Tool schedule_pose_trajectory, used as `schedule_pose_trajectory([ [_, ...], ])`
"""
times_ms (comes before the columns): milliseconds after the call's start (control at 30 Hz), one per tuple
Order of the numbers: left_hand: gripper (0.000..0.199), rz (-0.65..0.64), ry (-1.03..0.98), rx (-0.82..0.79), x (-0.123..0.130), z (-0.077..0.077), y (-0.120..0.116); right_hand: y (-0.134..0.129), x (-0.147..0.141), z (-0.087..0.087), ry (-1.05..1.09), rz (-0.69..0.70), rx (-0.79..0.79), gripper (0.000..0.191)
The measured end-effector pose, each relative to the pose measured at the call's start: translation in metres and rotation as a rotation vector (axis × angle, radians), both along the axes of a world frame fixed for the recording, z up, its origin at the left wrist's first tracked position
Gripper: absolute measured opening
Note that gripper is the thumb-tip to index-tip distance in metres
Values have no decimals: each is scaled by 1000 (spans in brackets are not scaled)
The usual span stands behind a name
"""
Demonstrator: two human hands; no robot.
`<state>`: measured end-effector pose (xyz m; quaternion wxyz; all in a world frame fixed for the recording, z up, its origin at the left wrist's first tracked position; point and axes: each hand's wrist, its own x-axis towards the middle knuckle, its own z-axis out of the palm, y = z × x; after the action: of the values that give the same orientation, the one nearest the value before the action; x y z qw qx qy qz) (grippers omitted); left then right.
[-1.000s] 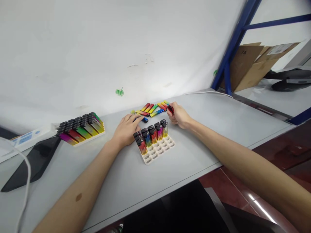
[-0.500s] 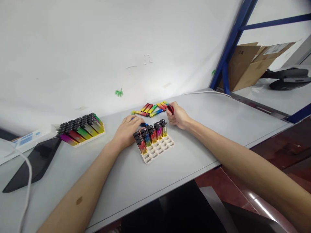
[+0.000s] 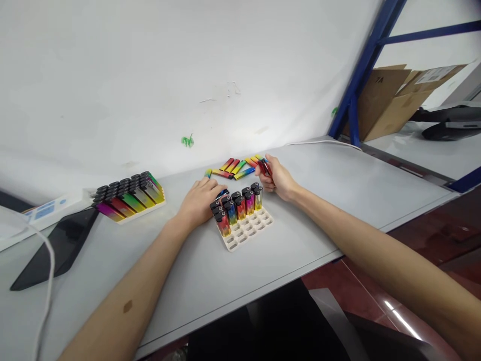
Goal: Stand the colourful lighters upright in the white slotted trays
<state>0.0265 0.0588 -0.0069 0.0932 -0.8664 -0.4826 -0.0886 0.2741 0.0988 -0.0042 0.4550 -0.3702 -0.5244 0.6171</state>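
My right hand (image 3: 281,179) is closed around a red lighter (image 3: 266,169), raised just above the table; it may be more than one. My left hand (image 3: 199,203) rests behind and left of a white slotted tray (image 3: 251,231), its fingers curled over a blue lighter (image 3: 223,193) that is mostly hidden. Several upright lighters (image 3: 239,206) with black tops fill the tray's back rows and left side, while slots at its front show bare. Beyond the hands, several colourful lighters (image 3: 238,167) lie flat on the table near the wall.
At the left stands another white tray (image 3: 145,213) packed with lighters. Beside it are a dark flat panel (image 3: 62,248), a white box (image 3: 48,213) and a white cable (image 3: 48,281). A blue metal frame (image 3: 351,100) and cardboard boxes (image 3: 394,103) stand at the right.
The view has shifted slightly, so everything sits a little further right. My right hand has turned a little, and more of the red lighter shows. My left hand stays by the tray.
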Motion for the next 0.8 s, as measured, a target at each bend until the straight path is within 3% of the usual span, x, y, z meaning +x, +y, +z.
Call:
schedule_pose_trajectory([
  [100, 34, 15, -11, 1, 0, -1, 0, -1, 1, 2, -104, -56, 128, 36],
  [200, 35, 34, -28, -7, 1, -2, 0, -10, 8, 12, -240, -163, 354, 29],
  [333, 35, 50, -40, 5, 3, -3, 1, -39, 21, 34, -312, -402, 645, 25],
  [400, 34, 58, -30, 12, 4, -3, 0, -58, 23, 44, -258, -441, 721, 18],
  [500, 30, 56, -6, 20, 4, -2, -1, -86, 16, 49, -264, -330, 758, 23],
  [600, 30, 46, 3, 22, 3, -1, -3, -105, 0, 43, -410, -170, 792, 23],
  [800, 33, 54, -32, 14, 2, -4, -2, -113, -23, 20, -672, -64, 967, 17],
])
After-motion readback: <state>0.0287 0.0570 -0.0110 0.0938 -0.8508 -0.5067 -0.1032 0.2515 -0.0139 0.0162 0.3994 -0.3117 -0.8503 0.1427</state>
